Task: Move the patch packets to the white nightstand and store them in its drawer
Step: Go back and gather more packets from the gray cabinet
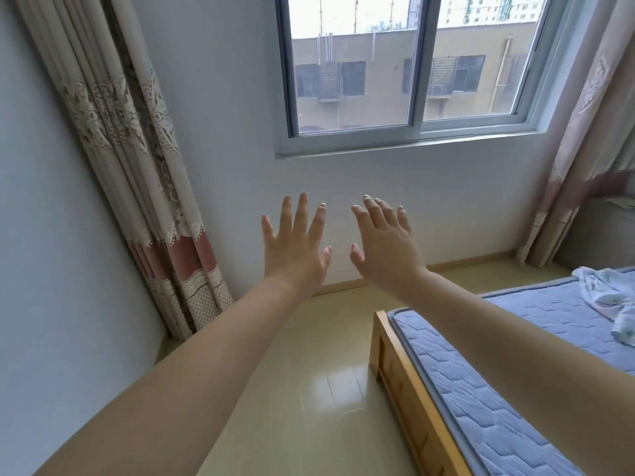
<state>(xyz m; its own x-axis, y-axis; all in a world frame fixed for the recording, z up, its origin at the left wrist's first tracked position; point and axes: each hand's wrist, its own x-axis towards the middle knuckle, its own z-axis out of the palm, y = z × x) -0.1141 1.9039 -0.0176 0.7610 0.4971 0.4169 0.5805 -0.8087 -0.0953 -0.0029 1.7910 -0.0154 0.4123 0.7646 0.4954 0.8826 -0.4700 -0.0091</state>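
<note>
1. Head view: both bare arms reach forward and up. The left hand (pixel 295 249) and the right hand (pixel 381 249) are held in front of the white wall (pixel 446 207) below the window (pixel 424 63).
2. The left hand's fingers are straight and spread, back of the hand to the camera, and it holds nothing.
3. The right hand is likewise flat and empty, fingers straight and closer together, tilted a little toward the left hand. The two thumbs are near each other but apart.
4. Where the patch packets lie cannot be told from this view. A pale grey shape (pixel 598 235) shows at the right edge (partly behind a curtain, too hidden to identify).
5. A patterned curtain (pixel 137 149) hangs in the left corner down to the glossy beige floor (pixel 302 389), and a second curtain (pixel 584 142) hangs right of the window.
6. At lower right stands a bed with a wooden frame (pixel 402 383) and a blue quilted mattress (pixel 498 389). A crumpled light cloth (pixel 608 297) lies on the mattress.
</note>
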